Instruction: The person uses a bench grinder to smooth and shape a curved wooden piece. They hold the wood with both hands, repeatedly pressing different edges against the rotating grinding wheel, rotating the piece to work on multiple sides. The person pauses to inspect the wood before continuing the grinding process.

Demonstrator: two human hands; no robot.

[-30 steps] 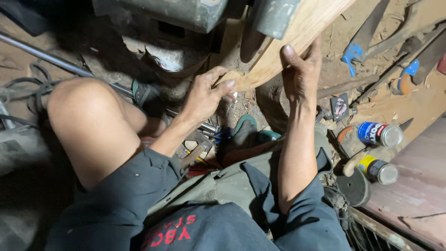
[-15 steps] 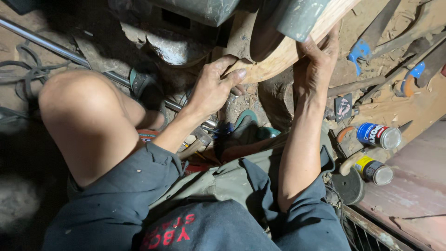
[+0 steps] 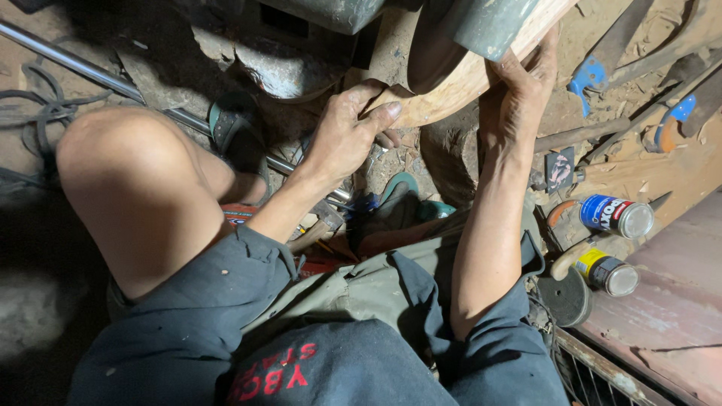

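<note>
While both hands clamp it, the pale curved wooden piece (image 3: 451, 94) runs diagonally, low at the left and rising to the upper right.

Nearest the camera, a bare bent knee (image 3: 143, 188) and dark grey sleeves frame the view; beyond them the left hand (image 3: 347, 135) closes on the wood's lower end, thumb laid flat along its top and fingers curled under. The right hand (image 3: 523, 86) sits higher up the same axis, fingers wrapped over the far edge beside a grey-green metal machine part (image 3: 489, 26). Off to the right, two small cylindrical cans, one blue (image 3: 613, 216) and one yellow-banded (image 3: 608, 272), lie on the dusty floor, and blue-handled tools (image 3: 590, 75) lie farther back.
</note>
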